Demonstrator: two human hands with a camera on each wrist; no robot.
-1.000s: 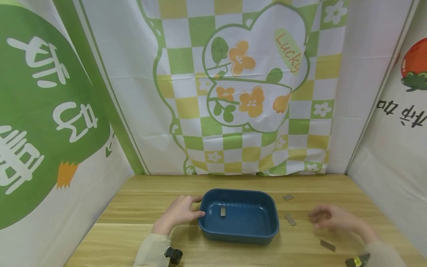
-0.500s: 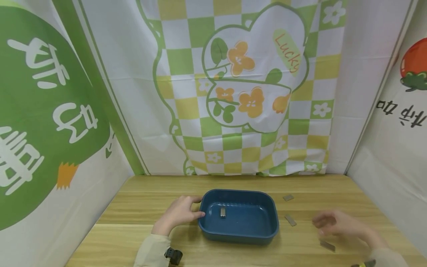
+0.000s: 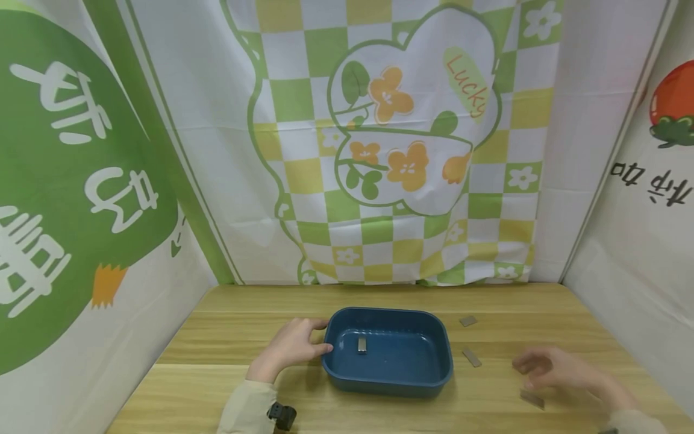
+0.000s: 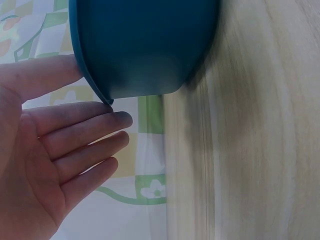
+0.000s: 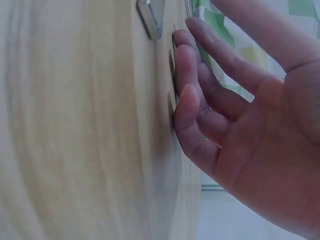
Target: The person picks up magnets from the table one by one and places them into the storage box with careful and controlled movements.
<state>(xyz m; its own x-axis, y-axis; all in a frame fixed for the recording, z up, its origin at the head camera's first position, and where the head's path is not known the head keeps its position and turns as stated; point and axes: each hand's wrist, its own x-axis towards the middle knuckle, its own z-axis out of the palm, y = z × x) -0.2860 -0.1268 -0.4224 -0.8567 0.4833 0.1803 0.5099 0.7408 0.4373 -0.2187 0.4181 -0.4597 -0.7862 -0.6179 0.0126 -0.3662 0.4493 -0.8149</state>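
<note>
Metal strips are seen scattered on the right half of the tabletop, and one more lies inside the blue tray, near its left wall. Going from the left, the left hand is laid against the tray's left end: its fingers are held straight and loosely spread, with the thumb on the rim and the fingertips touching the outer wall, nothing being clasped. The tray sits at the middle of the tabletop. To its right, one metal strip lies near the far corner and a second strip just beside the tray's right wall. Farther right, the right hand is lowered over a third strip; its fingers are open and slightly bent, tips at the wood beside the strip, with nothing gripped. The pale wooden tabletop is enclosed by printed cloth with green checks and flowers.
</note>
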